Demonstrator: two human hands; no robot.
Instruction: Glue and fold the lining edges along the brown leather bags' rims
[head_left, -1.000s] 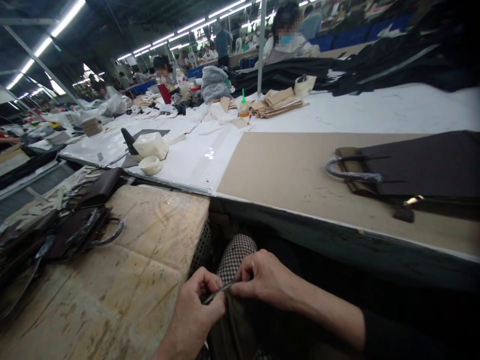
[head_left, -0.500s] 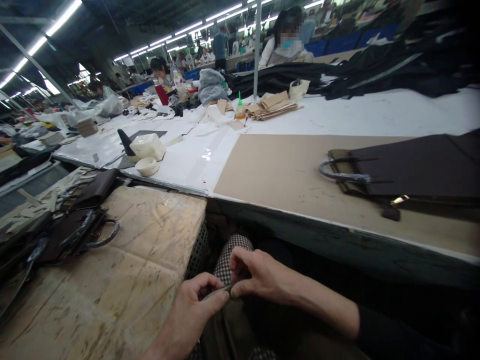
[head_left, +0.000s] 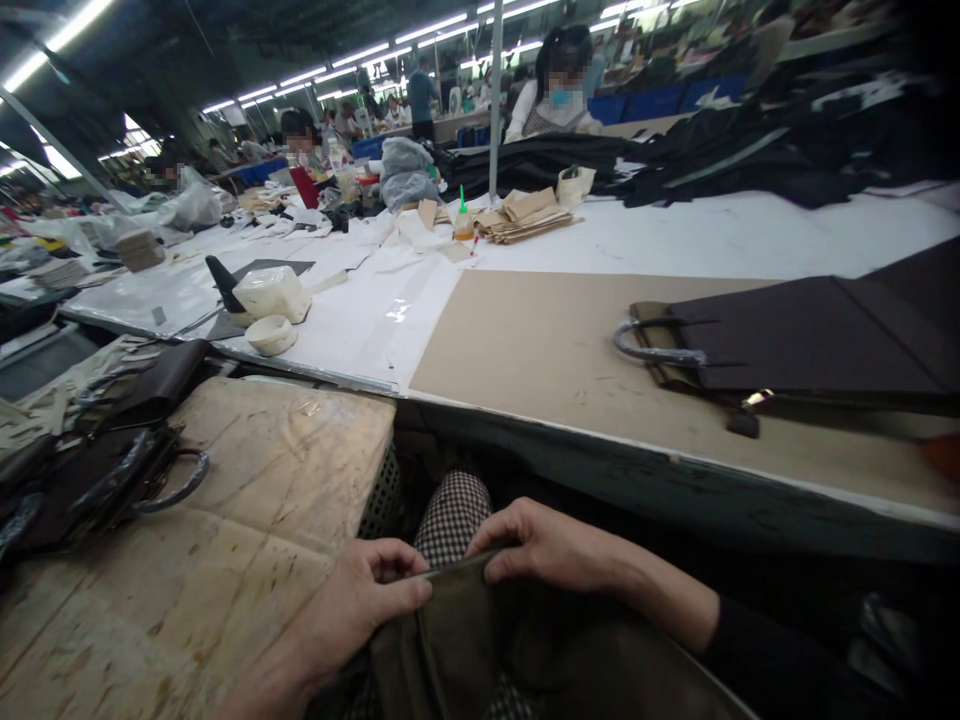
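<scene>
Over my lap hangs a dark olive-brown piece of material (head_left: 457, 620), its top edge stretched between both hands. My left hand (head_left: 371, 590) pinches that edge between thumb and fingers on the left. A short way along it, my right hand (head_left: 536, 550) grips the same edge, thumb in front and fingers behind. The lower part of the piece falls into shadow, so its full shape cannot be made out. Beneath it a checked trouser leg (head_left: 454, 510) shows. On the table at the right lies a dark brown bag (head_left: 810, 330) with wrapped handles.
At left, a paper-covered surface (head_left: 247, 500) carries dark handled pieces (head_left: 112, 470). The white table (head_left: 352, 330) holds a pale container (head_left: 274, 290), a roll of tape (head_left: 271, 335), a glue bottle (head_left: 463, 222) and brown papers (head_left: 529, 215). A co-worker (head_left: 559, 95) sits beyond a post (head_left: 496, 110).
My hands have moved apart along the edge, and more of the olive-brown material now shows below them. The view has shifted slightly to the right.
</scene>
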